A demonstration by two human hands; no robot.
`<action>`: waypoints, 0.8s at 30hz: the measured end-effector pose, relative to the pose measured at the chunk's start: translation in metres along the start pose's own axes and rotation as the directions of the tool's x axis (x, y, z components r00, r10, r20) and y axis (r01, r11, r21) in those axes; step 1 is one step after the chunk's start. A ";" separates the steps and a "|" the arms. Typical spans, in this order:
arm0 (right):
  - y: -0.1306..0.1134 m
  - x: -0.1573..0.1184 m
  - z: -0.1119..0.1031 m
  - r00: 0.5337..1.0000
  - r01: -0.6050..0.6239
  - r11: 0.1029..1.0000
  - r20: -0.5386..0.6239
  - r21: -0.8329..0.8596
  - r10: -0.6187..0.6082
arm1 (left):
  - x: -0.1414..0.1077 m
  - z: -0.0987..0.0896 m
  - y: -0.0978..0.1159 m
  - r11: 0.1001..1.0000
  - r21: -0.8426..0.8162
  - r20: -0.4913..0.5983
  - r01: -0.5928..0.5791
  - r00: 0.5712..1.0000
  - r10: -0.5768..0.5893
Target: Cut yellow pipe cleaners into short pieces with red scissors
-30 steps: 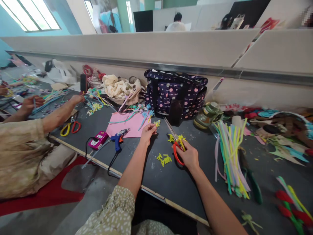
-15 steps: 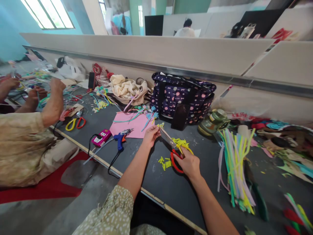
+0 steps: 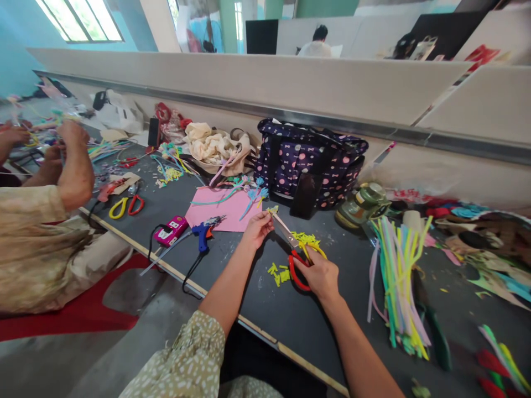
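My right hand is wrapped round the red and yellow handles of a pair of scissors, whose blades point up and left. The fingers of my left hand pinch a small yellow-green piece by the blade tips; its exact kind is too small to tell. Under and beside the scissors lie a pile of short yellow cut pieces and a smaller group of yellow pieces. Left of my left hand, a pink sheet carries several pipe-cleaner-like stems.
A blue glue gun and a magenta box lie to the left. Behind stand a patterned bag, a dark phone and a green jar. Fuzzy pastel stems are bundled at right. A co-worker's arm is at far left.
Both my hands and the scissors stay nearly in place, with the blades by the small piece. The co-worker's arm at far left has shifted left.
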State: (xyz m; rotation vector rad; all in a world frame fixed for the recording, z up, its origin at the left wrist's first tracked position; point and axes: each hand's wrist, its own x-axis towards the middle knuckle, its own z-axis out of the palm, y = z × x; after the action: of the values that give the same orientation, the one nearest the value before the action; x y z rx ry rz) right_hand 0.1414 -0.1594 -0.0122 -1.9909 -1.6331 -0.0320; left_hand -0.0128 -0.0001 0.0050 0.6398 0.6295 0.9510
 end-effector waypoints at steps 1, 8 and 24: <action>0.000 0.000 0.000 1.000 0.000 1.000 -0.003 -0.002 0.000 | 0.000 0.000 0.000 1.000 -0.001 0.006 -0.003 1.000 0.003; 0.000 0.000 0.000 0.999 0.038 0.999 -0.018 -0.024 -0.038 | 0.000 0.000 0.002 1.000 -0.020 0.006 0.003 1.000 -0.003; 0.004 -0.001 0.001 0.999 0.046 0.997 0.004 -0.058 -0.046 | -0.003 0.000 0.005 0.999 0.028 0.011 0.018 1.000 -0.018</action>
State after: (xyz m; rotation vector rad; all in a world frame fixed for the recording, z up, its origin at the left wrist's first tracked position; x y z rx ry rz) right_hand 0.1442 -0.1603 -0.0144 -1.9972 -1.6973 -0.0951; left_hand -0.0165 -0.0001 0.0095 0.6630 0.6392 0.9225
